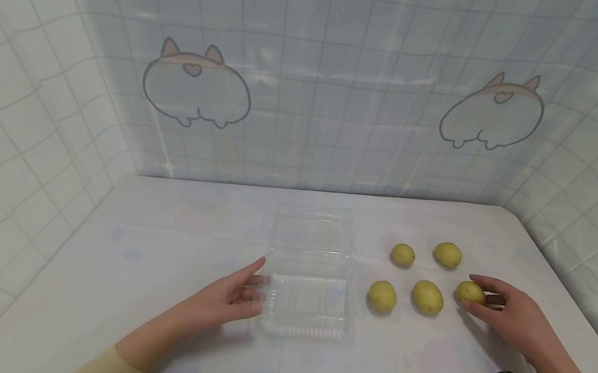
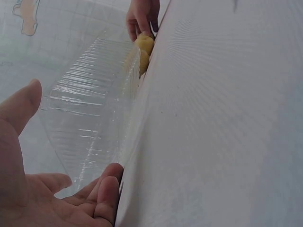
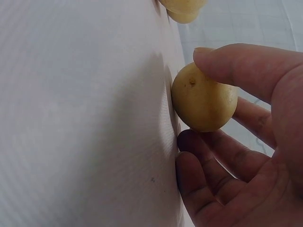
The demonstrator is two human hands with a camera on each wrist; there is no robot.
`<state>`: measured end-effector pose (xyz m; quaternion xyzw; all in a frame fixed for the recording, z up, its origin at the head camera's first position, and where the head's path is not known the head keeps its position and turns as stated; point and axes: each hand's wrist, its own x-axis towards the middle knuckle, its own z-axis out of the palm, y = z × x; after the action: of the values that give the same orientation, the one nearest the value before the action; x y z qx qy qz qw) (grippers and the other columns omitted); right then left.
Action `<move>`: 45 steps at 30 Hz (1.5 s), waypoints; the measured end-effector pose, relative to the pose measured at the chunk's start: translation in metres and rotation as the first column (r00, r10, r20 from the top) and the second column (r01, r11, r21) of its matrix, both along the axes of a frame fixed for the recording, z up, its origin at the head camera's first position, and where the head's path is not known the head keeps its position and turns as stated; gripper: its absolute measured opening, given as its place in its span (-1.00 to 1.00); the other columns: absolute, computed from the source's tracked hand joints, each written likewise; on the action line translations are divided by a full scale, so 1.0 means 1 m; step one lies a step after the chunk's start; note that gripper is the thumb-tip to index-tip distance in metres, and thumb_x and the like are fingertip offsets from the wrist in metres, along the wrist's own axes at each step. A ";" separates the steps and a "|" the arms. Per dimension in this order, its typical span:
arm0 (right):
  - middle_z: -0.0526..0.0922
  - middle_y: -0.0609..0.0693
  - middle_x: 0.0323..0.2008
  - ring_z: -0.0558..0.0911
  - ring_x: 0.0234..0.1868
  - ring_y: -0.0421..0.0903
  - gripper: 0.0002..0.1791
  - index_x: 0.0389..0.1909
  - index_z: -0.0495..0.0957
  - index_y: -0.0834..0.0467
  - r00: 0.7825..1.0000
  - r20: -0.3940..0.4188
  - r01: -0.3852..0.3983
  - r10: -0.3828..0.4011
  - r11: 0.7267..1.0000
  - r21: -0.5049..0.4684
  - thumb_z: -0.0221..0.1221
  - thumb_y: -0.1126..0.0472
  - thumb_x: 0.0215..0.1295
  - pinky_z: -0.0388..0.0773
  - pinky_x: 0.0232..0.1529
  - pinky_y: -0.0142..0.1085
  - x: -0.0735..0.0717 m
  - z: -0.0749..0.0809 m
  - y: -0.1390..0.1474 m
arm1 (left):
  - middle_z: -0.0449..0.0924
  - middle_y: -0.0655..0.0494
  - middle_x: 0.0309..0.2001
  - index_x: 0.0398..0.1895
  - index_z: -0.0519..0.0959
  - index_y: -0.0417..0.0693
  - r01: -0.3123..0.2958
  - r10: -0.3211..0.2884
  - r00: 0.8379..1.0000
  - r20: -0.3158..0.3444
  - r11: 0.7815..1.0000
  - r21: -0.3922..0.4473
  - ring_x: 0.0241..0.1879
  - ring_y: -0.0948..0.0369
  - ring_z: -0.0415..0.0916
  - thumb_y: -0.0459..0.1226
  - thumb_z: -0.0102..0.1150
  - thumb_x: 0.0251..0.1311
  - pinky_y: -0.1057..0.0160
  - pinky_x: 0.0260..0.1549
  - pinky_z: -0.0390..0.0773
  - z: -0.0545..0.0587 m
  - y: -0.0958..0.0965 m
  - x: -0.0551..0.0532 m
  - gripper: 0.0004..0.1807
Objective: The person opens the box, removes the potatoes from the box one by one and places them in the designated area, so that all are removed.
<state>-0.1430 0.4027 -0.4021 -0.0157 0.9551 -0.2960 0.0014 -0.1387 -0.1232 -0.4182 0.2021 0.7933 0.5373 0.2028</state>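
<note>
At the right of the table, my right hand [image 1: 518,322] has its thumb and fingers around a yellow potato [image 1: 469,292]. In the right wrist view the thumb lies on top of this potato [image 3: 201,104], which still sits at the table surface. My left hand [image 1: 227,299] is beside a clear plastic clamshell box [image 1: 302,331], its fingers loosely spread at the box's left side. The box lies open, its lid [image 1: 312,231] folded back away from me. In the left wrist view the fingertips are close to the box wall [image 2: 80,109]; whether they touch it cannot be told.
Between the box and my right hand lie several loose potatoes: a near one [image 1: 382,296], a larger one [image 1: 427,297], and two farther back, one small [image 1: 402,255] and one oval [image 1: 447,254]. A white grid-patterned curtain [image 1: 310,116] encloses the table [image 1: 182,220] at the back and sides.
</note>
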 end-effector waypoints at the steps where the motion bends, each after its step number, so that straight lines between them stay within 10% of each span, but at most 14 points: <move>1: 0.51 0.31 0.18 0.58 0.04 0.27 -0.19 0.32 0.41 0.25 1.000 0.002 0.001 -0.001 1.000 -0.001 0.34 -0.17 0.20 0.61 -0.21 -0.11 0.000 0.000 0.000 | 0.21 -0.10 0.45 0.61 -0.14 0.08 -0.001 0.001 1.000 0.003 1.000 -0.001 0.31 -0.02 0.35 -0.18 0.20 0.37 0.09 0.18 0.45 0.000 0.000 0.000 -0.09; 45: 0.53 0.30 0.15 0.59 0.03 0.25 -0.19 0.32 0.40 0.25 1.000 0.001 -0.006 0.006 1.000 -0.011 0.34 -0.17 0.20 0.58 -0.24 -0.19 0.000 0.003 -0.001 | 0.22 -0.14 0.44 0.61 -0.11 0.05 -0.072 0.072 0.996 0.046 0.997 0.004 0.20 -0.04 0.46 -0.05 -0.06 0.49 -0.19 0.20 0.33 0.008 0.006 0.004 -0.25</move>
<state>-0.1431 0.4012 -0.3993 -0.0183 0.9534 -0.3012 0.0027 -0.1350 -0.1171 -0.4103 0.1616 0.7935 0.5512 0.2011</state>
